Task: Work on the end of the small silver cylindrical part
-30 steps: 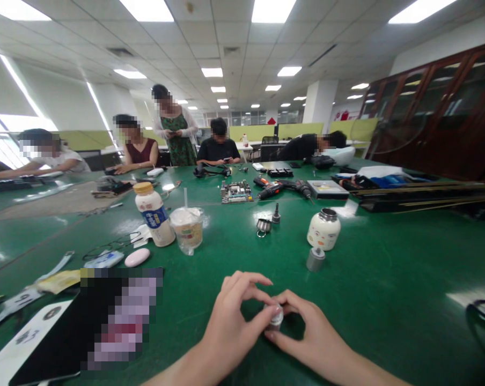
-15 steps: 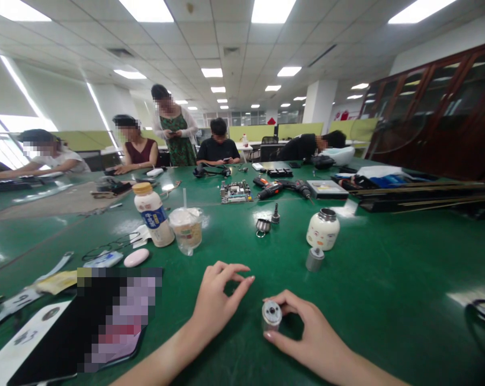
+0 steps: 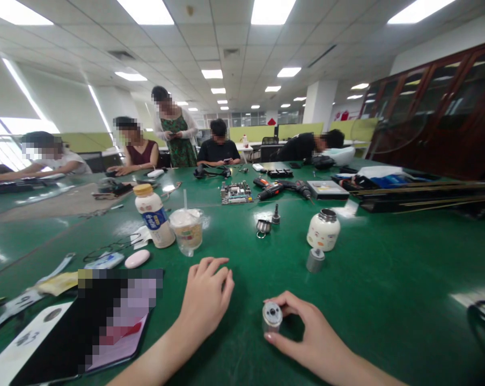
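My right hand (image 3: 307, 329) grips a small silver metal cylinder (image 3: 272, 317) between thumb and fingers; its round end with a dark centre hole faces up. My left hand (image 3: 208, 292) is over the green table (image 3: 367, 300), left of the cylinder, with nothing in it and its fingers bent and slightly apart. A second silver cylinder (image 3: 315, 260) stands in front of a cream open-topped jar (image 3: 323, 230). Farther back, a steel cup-like piece with a ring (image 3: 263, 228) lies beside a dark upright bit-like part (image 3: 276, 214).
At the left are a bottle (image 3: 154, 217), a lidded cup with a straw (image 3: 186, 230), a pink oval object (image 3: 137, 259) and a tablet (image 3: 122, 343). A circuit board (image 3: 236, 193) and power drills (image 3: 272, 190) lie farther back. Several people sit or stand beyond.
My left hand has moved left, away from the cylinder, and its thumb has drawn in toward the fingers. My right hand keeps its hold on the cylinder, almost unmoved.
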Motion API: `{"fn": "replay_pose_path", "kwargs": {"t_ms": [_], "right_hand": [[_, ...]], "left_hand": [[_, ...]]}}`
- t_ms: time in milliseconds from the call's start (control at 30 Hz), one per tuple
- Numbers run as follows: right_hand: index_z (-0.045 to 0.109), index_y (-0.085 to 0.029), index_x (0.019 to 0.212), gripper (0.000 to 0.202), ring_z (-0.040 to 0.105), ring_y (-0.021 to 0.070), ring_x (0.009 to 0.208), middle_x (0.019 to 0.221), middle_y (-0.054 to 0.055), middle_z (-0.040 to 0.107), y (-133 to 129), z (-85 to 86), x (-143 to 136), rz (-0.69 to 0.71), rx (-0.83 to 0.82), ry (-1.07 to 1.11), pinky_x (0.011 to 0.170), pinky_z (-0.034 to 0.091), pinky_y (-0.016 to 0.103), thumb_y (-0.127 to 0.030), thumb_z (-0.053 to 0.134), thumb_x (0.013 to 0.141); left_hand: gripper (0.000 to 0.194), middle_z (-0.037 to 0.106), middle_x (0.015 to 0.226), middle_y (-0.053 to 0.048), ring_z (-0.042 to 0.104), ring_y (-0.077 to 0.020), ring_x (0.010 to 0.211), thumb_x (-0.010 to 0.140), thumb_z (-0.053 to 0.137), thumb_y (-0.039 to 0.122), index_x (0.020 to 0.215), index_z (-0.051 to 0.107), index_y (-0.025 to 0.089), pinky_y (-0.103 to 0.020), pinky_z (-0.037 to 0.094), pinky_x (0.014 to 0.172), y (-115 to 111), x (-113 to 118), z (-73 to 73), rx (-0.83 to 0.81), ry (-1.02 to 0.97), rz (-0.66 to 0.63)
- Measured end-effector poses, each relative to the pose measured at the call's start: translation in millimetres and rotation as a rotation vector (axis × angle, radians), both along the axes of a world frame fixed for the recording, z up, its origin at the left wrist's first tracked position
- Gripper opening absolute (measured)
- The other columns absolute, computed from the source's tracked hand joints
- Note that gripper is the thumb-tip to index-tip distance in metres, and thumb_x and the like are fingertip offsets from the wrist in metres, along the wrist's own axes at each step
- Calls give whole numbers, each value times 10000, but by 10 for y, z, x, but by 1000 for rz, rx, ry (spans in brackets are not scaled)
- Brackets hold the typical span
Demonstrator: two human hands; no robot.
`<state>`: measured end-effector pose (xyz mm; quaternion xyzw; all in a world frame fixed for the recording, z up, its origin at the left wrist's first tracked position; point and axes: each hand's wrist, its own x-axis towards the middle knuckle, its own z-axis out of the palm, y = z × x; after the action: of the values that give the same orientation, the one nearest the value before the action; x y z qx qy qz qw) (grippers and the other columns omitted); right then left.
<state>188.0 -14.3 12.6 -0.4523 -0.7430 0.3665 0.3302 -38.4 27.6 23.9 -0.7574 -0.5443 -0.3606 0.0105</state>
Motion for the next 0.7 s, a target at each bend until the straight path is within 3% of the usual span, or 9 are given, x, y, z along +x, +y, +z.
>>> {"fn": "replay_pose_path", "kwargs": {"t_ms": [133,300,400,533,633,700], "right_hand": [[638,-212,952,237,672,203,877,965,19,716,-11,1,5,3,11,7,827,509,304,-200,737,737],[636,-214,954,236,670,208,888,958,17,716,-6,5,7,0,18,16,833,510,307,-194,734,740],[636,-216,963,245,670,208,890,965,15,721,-3,6,0,1,16,10,831,509,307,-187,732,739],[638,-214,963,246,668,209,886,968,17,719,-8,-2,-1,1,19,1,830,506,309,-194,736,738],[632,-213,970,251,666,207,875,939,11,715,-6,-11,0,4,27,8,817,505,304,-200,735,742],[629,-209,962,241,665,203,861,917,8,710,-1,-17,-1,7,38,11,803,504,298,-195,731,743]], "left_hand": [[229,719,1153,-124,611,-366,1084,921,547,179,1101,686,194,-496,444,846,-167,62,100,92,518,115],[373,731,1067,-226,599,-422,1143,812,539,-50,1129,695,69,-526,475,878,-219,93,-64,-43,749,157],[382,728,1051,-249,626,-427,1099,794,513,-90,1092,710,43,-547,476,876,-215,109,-106,-60,703,113],[335,772,978,-142,671,-365,991,832,575,-24,1085,719,143,-511,476,847,-238,127,-31,-9,581,12],[292,786,954,-39,649,-294,965,879,649,126,1140,690,250,-447,461,831,-277,176,-5,97,205,-199],[265,787,945,8,625,-253,972,889,663,177,1115,699,310,-393,462,823,-306,234,-22,84,-48,-330]]}}
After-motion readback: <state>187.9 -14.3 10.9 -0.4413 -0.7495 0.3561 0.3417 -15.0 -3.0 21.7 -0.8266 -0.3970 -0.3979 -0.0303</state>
